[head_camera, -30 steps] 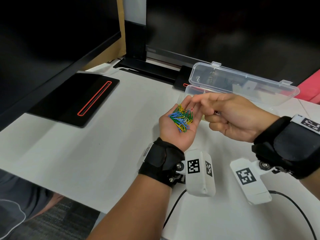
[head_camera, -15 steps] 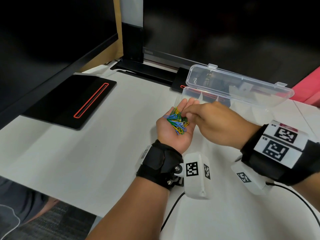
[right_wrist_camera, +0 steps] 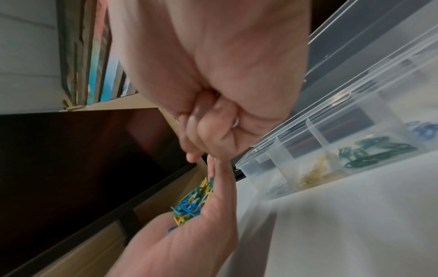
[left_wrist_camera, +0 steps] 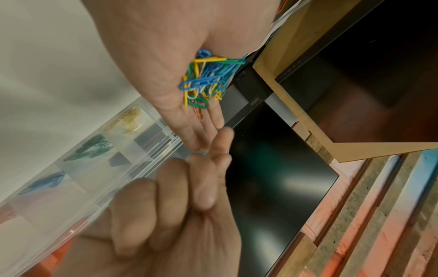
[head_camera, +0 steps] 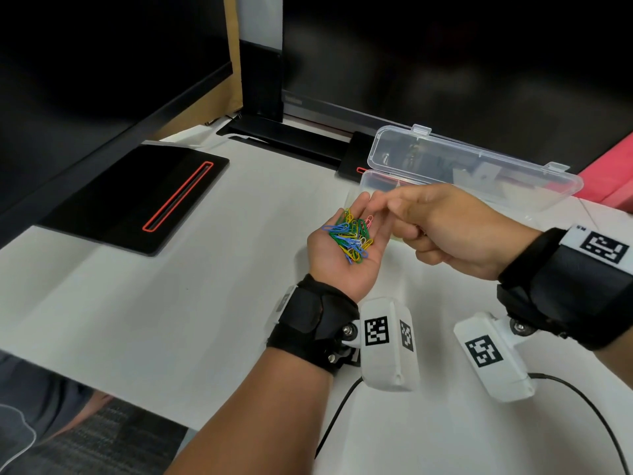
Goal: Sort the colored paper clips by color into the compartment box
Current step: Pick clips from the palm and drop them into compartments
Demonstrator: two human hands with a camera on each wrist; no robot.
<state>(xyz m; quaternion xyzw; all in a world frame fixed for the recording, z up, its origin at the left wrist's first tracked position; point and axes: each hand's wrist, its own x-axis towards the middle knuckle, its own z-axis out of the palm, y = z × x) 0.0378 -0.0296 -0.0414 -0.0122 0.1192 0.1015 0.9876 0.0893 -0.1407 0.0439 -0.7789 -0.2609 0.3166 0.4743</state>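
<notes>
Left hand: the left hand is lying palm up above the white table, fingers relaxed and nearly straight, cradling a loose tangled heap of small plastic-coated wire paper clips in blue, green, yellow and white, with one pink clip sitting at the heap's finger end.
Right hand: the right hand is hovering just beside the left fingertips, its outer fingers curling into the palm while thumb and forefinger are reaching toward the heap; whether they are pinching a clip is hard to tell.
Box: the clear plastic compartment box is standing open just beyond both hands, lid tilting back.
Sorted clips: yellow clips, dark green clips and blue clips are lying in neighbouring compartments, one colour each.
</notes>
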